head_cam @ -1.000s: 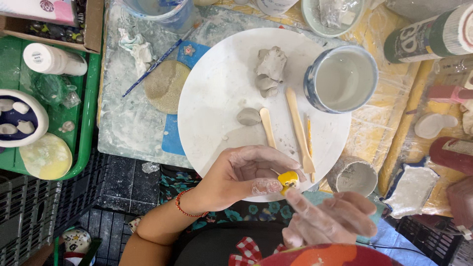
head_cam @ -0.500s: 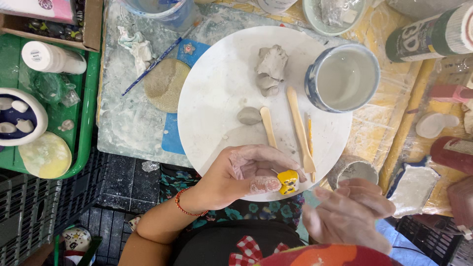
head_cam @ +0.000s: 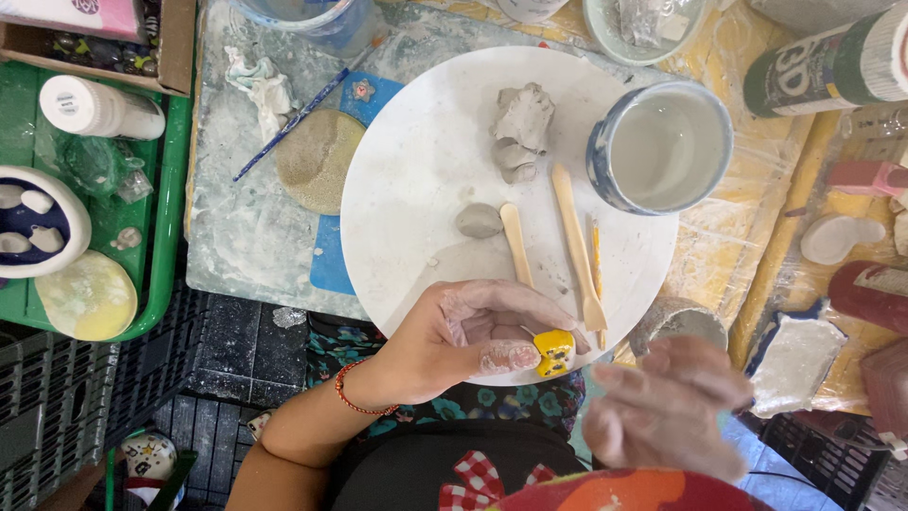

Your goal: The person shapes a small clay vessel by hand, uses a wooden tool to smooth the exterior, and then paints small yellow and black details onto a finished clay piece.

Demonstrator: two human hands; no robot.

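A: Far left, a green plastic tray point(head_cam: 168, 227) at the counter's edge, crowded: a white bottle point(head_cam: 99, 107), a blue-and-white bowl point(head_cam: 43, 232), a pale yellow disc point(head_cam: 88, 295). No free room there.

B: Next over?

A: A grey clay-smeared mat point(head_cam: 236, 227) carrying a round tan sponge point(head_cam: 317, 159) and a thin blue-handled brush point(head_cam: 298, 115). Its near edge is bare. Then the round white board point(head_cam: 416, 161); its left half is open.

B: And the hands?

A: The left hand point(head_cam: 463, 336) lies over the board's near rim, its fingers point(head_cam: 506, 357) pinched narrow on a small yellow block with dark spots point(head_cam: 554, 352), right at the rim. Beyond it lie a grey clay pebble point(head_cam: 479, 220), a rough clay lump point(head_cam: 522, 118) and two pale wooden modelling sticks point(head_cam: 577, 248).

B: Right side?

A: A blue-rimmed ceramic cup of cloudy water point(head_cam: 660, 147) overlaps the board's right edge. The right hand point(head_cam: 672, 407) is off the board, blurred, fingers loosely spread, holding nothing, just beside the block without touching.
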